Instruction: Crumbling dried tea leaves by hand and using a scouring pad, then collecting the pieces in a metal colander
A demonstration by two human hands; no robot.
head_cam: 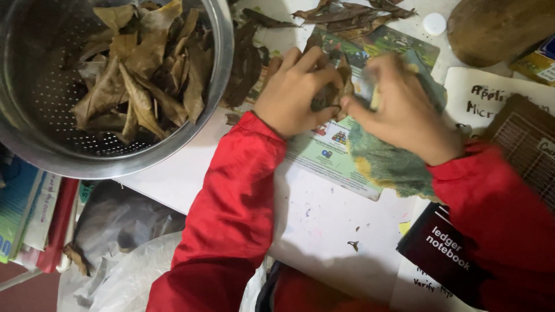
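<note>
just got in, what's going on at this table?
A person in red sleeves is handling a dry brown leaf. The left hand pinches it over a printed card, while the right hand presses a green-yellow cloth to it. A metal colander at the table's left edge holds more dry leaves.

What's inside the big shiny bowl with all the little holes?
The metal colander holds a pile of dry brown leaves, curled and overlapping. Bare holed metal shows on its left side. Whatever lies beneath the leaf pile is covered, so it cannot be seen.
</note>
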